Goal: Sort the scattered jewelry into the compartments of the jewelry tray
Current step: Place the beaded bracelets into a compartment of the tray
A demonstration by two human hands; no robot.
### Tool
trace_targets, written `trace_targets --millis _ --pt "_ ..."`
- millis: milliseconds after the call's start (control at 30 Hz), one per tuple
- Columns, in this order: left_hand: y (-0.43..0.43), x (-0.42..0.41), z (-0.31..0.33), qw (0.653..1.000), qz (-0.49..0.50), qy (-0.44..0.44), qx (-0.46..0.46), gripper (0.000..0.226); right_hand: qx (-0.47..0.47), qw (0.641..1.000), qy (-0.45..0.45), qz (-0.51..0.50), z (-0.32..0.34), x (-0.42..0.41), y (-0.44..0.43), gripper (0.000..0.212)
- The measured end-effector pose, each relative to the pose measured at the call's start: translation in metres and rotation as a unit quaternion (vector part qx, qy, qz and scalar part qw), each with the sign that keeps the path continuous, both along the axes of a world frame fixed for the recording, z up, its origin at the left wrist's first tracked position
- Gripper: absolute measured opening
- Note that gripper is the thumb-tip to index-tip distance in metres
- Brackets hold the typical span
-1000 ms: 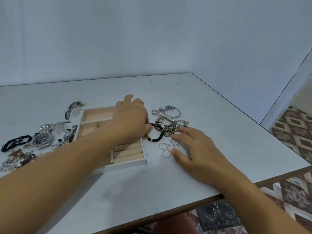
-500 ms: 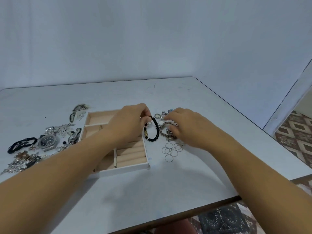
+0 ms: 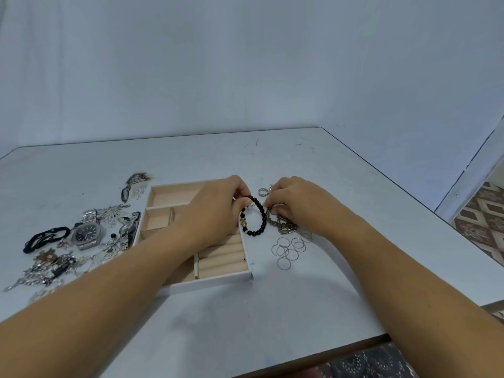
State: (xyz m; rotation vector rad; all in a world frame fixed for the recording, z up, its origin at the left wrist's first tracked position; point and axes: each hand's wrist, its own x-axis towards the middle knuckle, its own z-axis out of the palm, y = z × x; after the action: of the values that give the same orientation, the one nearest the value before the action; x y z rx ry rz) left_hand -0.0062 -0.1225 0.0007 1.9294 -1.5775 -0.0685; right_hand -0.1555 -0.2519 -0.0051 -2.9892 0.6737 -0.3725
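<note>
A white jewelry tray (image 3: pixel 212 281) with beige compartments and ring rolls lies mid-table. My left hand (image 3: pixel 215 211) hovers over its right side and pinches a black bead bracelet (image 3: pixel 257 219), which hangs just past the tray's right edge. My right hand (image 3: pixel 297 203) is right of it, fingers closed on a tangled metal chain bracelet (image 3: pixel 285 226) in a small pile. Several thin silver rings (image 3: pixel 289 251) lie on the table below that pile. A broad silver ring (image 3: pixel 263 192) sits between my two hands, further back.
Left of the tray lie a silver wristwatch (image 3: pixel 87 233), a black cord bracelet (image 3: pixel 45 238), chains and brooches (image 3: pixel 46 268), and a dark pendant (image 3: pixel 133 181). The table's front edge (image 3: pixel 327 347) runs near my arms; its right edge drops to a patterned floor (image 3: pixel 482 222).
My left hand lifted the black bead bracelet off the table. My right hand moved from the thin rings up to the chain pile and closed on it.
</note>
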Motion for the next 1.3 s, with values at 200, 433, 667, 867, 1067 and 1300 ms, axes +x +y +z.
trace_targets --millis 200,433,667,867,1067,1300 --pt "0.005 0.001 0.008 0.999 0.001 0.017 -0.030 0.004 0.009 0.997 -0.069 -0.015 0.006 -0.003 0.007 0.017" --pt "0.039 0.016 0.039 0.994 0.014 0.046 -0.102 0.005 0.030 0.985 -0.168 0.022 0.042 0.006 0.034 0.017" --pt "0.089 0.053 0.065 0.983 0.083 0.035 -0.158 0.004 0.066 0.970 -0.223 0.069 0.073 0.055 0.064 0.017" --pt "0.110 0.079 0.057 0.976 0.130 0.047 -0.171 0.003 0.141 0.958 -0.237 0.078 0.063 0.090 0.075 0.016" --pt "0.112 0.094 0.027 0.977 0.142 0.066 -0.144 0.002 0.136 0.940 -0.307 0.061 0.039 0.100 0.078 0.015" --pt "0.110 0.096 0.007 0.972 0.143 0.115 -0.144 0.004 0.133 0.936 -0.320 0.066 0.028 0.094 0.074 0.014"
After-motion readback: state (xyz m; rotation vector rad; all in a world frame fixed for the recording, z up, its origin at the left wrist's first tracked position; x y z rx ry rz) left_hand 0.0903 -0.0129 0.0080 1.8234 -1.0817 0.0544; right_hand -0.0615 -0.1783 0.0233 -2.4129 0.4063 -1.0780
